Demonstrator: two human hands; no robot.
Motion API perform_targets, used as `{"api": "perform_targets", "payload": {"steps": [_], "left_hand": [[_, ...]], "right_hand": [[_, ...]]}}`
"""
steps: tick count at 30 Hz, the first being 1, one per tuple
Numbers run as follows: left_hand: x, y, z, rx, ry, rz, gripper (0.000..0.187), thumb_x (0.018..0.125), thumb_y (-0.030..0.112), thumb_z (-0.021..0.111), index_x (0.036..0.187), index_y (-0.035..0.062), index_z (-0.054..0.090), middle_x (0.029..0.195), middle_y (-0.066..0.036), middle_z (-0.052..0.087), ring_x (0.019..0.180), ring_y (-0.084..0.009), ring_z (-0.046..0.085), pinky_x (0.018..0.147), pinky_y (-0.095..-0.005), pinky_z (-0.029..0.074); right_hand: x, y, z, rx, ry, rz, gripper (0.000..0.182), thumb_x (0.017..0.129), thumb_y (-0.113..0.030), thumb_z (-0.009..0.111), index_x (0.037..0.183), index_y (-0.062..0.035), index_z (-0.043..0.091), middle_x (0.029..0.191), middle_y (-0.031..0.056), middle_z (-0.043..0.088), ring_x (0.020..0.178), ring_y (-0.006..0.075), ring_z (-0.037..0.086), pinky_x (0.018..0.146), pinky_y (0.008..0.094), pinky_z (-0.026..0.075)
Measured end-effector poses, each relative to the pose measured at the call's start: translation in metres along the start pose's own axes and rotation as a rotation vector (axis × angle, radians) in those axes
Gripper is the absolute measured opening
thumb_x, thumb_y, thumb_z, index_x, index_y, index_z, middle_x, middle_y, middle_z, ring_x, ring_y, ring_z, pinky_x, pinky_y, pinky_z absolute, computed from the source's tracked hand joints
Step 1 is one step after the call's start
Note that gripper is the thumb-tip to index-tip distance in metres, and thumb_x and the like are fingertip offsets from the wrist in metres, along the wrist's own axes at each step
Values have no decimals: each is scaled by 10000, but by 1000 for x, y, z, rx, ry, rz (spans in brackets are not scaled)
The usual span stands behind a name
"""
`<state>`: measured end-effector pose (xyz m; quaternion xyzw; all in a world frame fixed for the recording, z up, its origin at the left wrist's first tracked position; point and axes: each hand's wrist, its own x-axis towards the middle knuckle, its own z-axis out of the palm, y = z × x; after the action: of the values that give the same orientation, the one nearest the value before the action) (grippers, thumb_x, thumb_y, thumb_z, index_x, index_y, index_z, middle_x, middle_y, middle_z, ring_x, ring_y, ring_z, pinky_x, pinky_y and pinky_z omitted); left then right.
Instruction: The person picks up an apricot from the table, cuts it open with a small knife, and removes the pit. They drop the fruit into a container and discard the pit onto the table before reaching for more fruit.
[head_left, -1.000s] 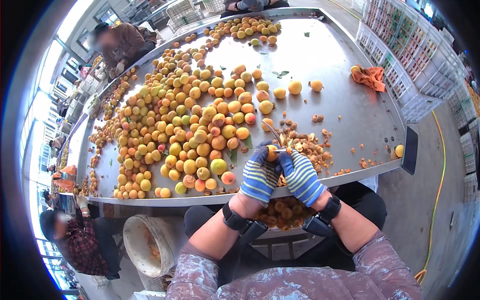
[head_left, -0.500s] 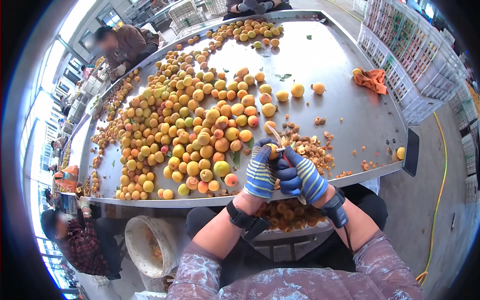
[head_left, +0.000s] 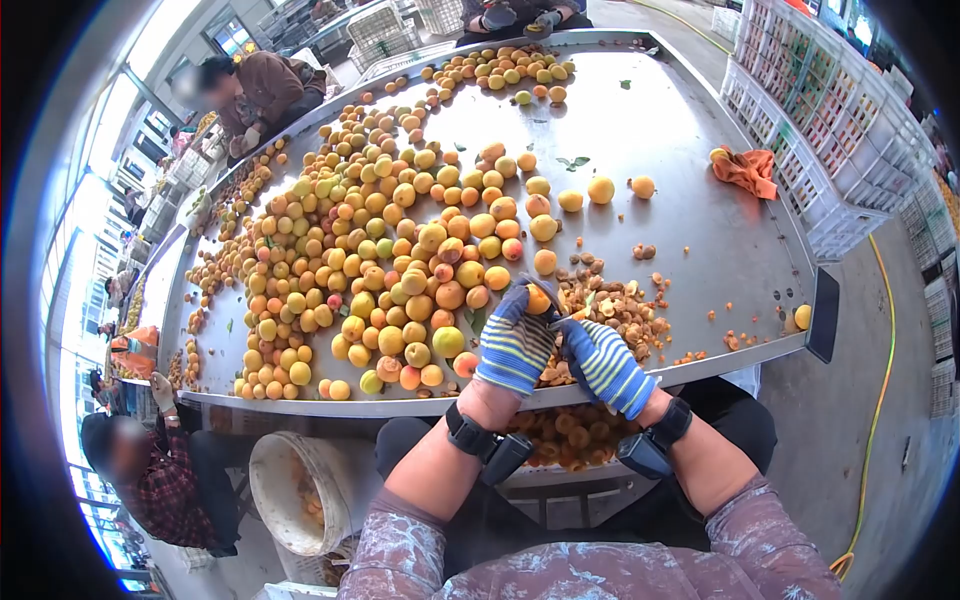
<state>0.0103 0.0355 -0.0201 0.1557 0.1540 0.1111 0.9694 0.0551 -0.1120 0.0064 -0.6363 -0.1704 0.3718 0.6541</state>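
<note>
My left hand [head_left: 515,340], in a blue and striped glove, is closed around an orange-yellow apricot [head_left: 538,299] above the near edge of the metal table [head_left: 690,235]. My right hand [head_left: 600,360], gloved alike, is closed close beside it, touching or nearly touching the fruit; what its fingers grip is too small to make out. A large heap of apricots [head_left: 380,250] spreads to the left of my hands. Pits and scraps [head_left: 620,305] lie just beyond and right of them. Halved fruit [head_left: 570,430] sits in a container below the table edge.
White crates [head_left: 820,110] are stacked at the right. An orange cloth [head_left: 745,172] lies near the table's right edge. A white bucket [head_left: 300,490] stands at lower left. One co-worker [head_left: 150,480] sits at lower left, another [head_left: 265,90] at upper left, and another's gloved hands [head_left: 515,17] show at the far edge.
My right hand has turned and shifted slightly lower, its fingers now pointing up-left. The apricot in my left hand shows more clearly. The view has shifted slightly.
</note>
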Motion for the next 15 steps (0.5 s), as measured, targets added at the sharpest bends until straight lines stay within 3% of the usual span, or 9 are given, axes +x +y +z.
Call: {"api": "perform_targets", "payload": {"steps": [2, 4, 5, 7, 11, 13, 14, 15], "left_hand": [[-1, 0, -1, 20, 15, 0, 196, 903, 163, 577, 1078, 74, 574, 1055, -108, 616, 985, -256, 596, 888, -385, 492], [0, -2, -2, 39, -27, 27, 182, 898, 157, 583, 1062, 77, 573, 1048, -109, 612, 976, -253, 594, 883, -377, 493], [1, -3, -3, 39, -27, 28, 182, 898, 157, 583, 1062, 77, 573, 1048, -109, 612, 976, -253, 594, 883, -377, 493], [2, -3, -3, 125, -102, 71, 216, 894, 143, 579, 1099, 82, 546, 1029, -106, 604, 960, -240, 593, 881, -365, 491], [3, 1, 7, 236, -78, 98, 268, 894, 128, 569, 1149, 79, 501, 1014, -101, 594, 954, -227, 589, 878, -357, 488], [3, 1, 14, 455, -133, 223, 308, 892, 107, 549, 1185, 66, 462, 1001, -103, 580, 940, -223, 585, 880, -352, 483], [9, 1, 6, 465, -195, 219, 365, 910, 190, 583, 1217, 45, 448, 1104, -130, 579, 1025, -250, 580, 928, -379, 473], [6, 0, 13, 465, -199, 218, 365, 910, 190, 583, 1217, 45, 448, 1104, -130, 579, 1025, -250, 580, 928, -379, 473]], "right_hand": [[5, 14, 1, -32, 21, -75, 406, 1002, -385, 435, 815, -54, 577, 575, -46, 466, 487, 34, 475, 419, 196, 357], [6, 15, 2, -307, 122, -167, 389, 996, -346, 464, 841, -18, 604, 609, 27, 545, 561, 125, 556, 497, 267, 424], [5, 14, 2, -308, 121, -168, 389, 996, -346, 464, 841, -18, 604, 609, 27, 545, 561, 125, 556, 497, 267, 424], [-2, -1, 4, -562, 148, -200, 388, 971, -298, 494, 968, 67, 624, 796, 268, 636, 787, 403, 627, 681, 430, 499], [-2, -2, 1, -642, 163, -191, 390, 968, -301, 500, 974, 70, 620, 798, 262, 640, 786, 399, 630, 677, 433, 500], [-2, -4, -4, -650, 140, -181, 385, 966, -298, 503, 977, 68, 620, 799, 258, 641, 778, 396, 631, 668, 440, 497], [-1, -1, -6, -649, 145, -181, 385, 966, -298, 503, 977, 68, 620, 799, 258, 641, 778, 396, 631, 668, 440, 497], [2, 3, -7, -501, 123, -144, 378, 963, -299, 507, 977, 60, 622, 791, 257, 638, 771, 399, 629, 659, 446, 494]]}}
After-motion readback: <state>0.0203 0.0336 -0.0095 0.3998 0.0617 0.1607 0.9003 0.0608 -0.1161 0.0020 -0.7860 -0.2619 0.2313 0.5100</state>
